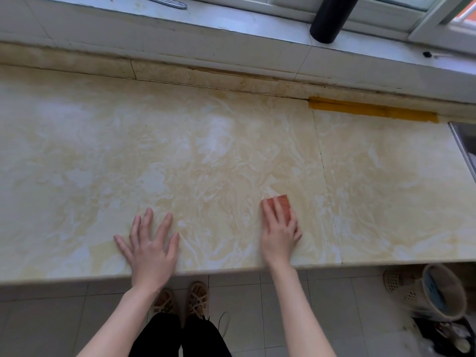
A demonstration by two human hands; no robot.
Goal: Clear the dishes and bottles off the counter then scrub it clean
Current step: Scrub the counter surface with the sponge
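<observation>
A cream marble-patterned counter (pixel 206 150) fills the view, streaked with pale wet swirls. My right hand (pixel 279 231) lies over a small orange-red sponge (pixel 283 202) near the front edge; the fingers press it flat against the surface and only its far end shows. Left of it, my left hand (pixel 149 248) rests palm down on the counter with fingers spread, holding nothing. No dishes or bottles stand on the counter.
A black cylinder (pixel 332 16) stands on the windowsill at the back right. A yellow tape strip (pixel 373 112) runs along the back edge. A metal rim (pixel 463 148) shows at far right. Under the counter on the floor stands a woven basket (pixel 438 292).
</observation>
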